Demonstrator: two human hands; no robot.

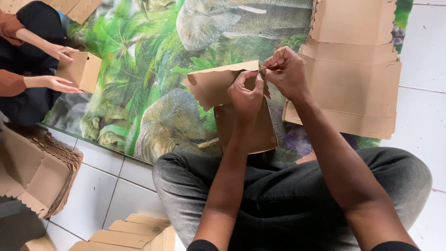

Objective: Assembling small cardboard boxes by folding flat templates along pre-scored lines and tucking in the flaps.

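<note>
Two hands on one box (241,109) at frame centre: our left hand (246,95) grips its top fold, right hand (285,72) pinches a flap corner. Light, thin cardboard, creases easily, so we'd hold near the folds. Flat stack (353,69) upper right.

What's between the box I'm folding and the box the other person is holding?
In the head view, only bare printed jungle mat lies between your half-folded cardboard box and the co-worker's brown box; no loose cardboard there.
</note>
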